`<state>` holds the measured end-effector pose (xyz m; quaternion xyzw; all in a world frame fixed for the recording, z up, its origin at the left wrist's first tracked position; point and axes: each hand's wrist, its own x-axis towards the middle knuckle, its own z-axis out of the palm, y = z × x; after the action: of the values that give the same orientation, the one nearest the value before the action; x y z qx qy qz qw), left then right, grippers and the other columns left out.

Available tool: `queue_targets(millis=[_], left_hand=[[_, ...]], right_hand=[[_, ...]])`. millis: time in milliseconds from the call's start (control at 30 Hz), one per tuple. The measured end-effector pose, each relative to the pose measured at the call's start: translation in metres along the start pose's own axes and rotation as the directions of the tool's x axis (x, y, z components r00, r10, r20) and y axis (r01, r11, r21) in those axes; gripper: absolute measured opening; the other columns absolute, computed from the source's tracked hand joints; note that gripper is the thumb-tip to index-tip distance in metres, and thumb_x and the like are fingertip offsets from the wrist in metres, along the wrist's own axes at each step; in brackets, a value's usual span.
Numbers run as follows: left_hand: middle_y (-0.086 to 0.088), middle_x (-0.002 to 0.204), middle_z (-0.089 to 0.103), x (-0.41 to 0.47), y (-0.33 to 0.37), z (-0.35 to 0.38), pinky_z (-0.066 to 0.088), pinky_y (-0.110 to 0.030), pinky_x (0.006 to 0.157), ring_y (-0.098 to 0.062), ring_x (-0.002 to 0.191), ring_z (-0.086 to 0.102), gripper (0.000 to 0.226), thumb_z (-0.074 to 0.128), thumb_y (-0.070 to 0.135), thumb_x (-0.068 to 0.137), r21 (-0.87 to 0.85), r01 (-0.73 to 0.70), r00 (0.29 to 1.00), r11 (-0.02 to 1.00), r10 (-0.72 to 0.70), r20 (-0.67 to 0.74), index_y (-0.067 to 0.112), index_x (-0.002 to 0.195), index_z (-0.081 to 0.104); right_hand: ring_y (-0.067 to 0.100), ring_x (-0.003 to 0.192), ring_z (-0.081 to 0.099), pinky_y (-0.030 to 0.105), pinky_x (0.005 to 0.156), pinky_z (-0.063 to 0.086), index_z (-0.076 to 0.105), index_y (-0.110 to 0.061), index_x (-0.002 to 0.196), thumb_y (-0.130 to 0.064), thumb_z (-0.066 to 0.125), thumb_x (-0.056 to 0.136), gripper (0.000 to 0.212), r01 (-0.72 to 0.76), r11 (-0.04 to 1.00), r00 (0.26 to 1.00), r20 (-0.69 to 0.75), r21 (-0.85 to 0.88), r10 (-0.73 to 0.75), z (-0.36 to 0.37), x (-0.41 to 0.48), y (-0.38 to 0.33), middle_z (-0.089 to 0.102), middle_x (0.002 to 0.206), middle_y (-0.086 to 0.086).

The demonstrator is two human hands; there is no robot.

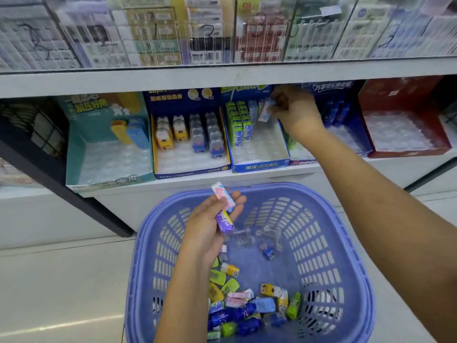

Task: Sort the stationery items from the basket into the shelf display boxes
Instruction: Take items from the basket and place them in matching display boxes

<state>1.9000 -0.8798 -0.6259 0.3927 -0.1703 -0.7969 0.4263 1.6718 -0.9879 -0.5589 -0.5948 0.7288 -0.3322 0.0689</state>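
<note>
the right hand (296, 112) pinched a pale eraser (264, 111) over the blue box (261, 165), best stood upright, i judged, beside its green packs (241, 125), while the left hand (205, 233) gripped two erasers (223, 211) well below that box.

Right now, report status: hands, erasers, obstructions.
Left hand holds two erasers over basket. Right hand pinches an eraser at the blue box, beside green erasers. Nothing blocking.
</note>
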Motion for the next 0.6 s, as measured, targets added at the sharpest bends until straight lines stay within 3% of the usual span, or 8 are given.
queue_targets(millis=[100,167,267,467,600], left_hand=[[-0.016,0.093,0.074,0.002,0.0,-0.001,0.057,-0.026,0.059,-0.026,0.082,0.073,0.021,0.045,0.003,0.096,0.007,0.019,0.999,1.0,-0.019,0.027,0.004,0.114,0.057],[-0.01,0.088,0.075,0.003,0.0,-0.002,0.052,-0.022,0.049,-0.018,0.064,0.071,0.023,0.045,0.007,0.097,0.088,0.018,1.0,0.996,-0.02,0.02,0.01,0.117,0.056],[-0.006,0.085,0.075,0.007,-0.002,-0.001,0.039,-0.018,0.039,-0.009,0.044,0.052,0.021,0.045,0.007,0.097,0.173,0.02,1.0,0.985,-0.023,0.014,0.012,0.113,0.058],[-0.003,0.094,0.075,0.009,-0.004,-0.005,0.034,-0.016,0.038,-0.005,0.043,0.042,0.014,0.05,0.013,0.097,0.316,0.02,1.0,0.949,-0.025,0.011,0.006,0.103,0.06],[-0.002,0.097,0.075,0.008,-0.005,-0.006,0.036,-0.016,0.039,-0.004,0.045,0.042,0.016,0.052,0.016,0.096,0.343,-0.018,0.999,0.939,0.002,0.048,0.017,0.101,0.067]], right_hand=[[0.016,0.082,0.058,0.019,0.069,0.039,0.062,-0.005,0.106,-0.004,0.06,0.085,0.021,0.023,1.0,0.996,0.091,-0.018,-0.021,0.014,0.017,0.004,0.068,0.101,0.011],[0.023,0.091,0.062,0.025,0.077,0.046,0.062,-0.003,0.104,-0.003,0.062,0.084,0.02,0.042,0.999,0.986,0.16,0.004,-0.042,0.017,0.021,0.008,0.067,0.101,0.013],[0.026,0.097,0.063,0.029,0.084,0.048,0.063,-0.001,0.102,-0.004,0.062,0.085,0.018,0.089,0.996,0.97,0.228,0.004,-0.088,0.016,0.027,0.011,0.068,0.102,0.014],[0.024,0.097,0.063,0.022,0.076,0.041,0.068,-0.001,0.101,-0.013,0.064,0.087,0.019,0.127,0.988,0.968,0.231,-0.088,-0.104,0.014,0.032,0.006,0.07,0.103,0.012],[0.029,0.101,0.06,0.029,0.082,0.044,0.07,-0.004,0.102,-0.018,0.061,0.088,0.022,0.122,0.956,0.964,0.26,-0.268,-0.051,0.014,0.033,0.002,0.068,0.109,0.014]])
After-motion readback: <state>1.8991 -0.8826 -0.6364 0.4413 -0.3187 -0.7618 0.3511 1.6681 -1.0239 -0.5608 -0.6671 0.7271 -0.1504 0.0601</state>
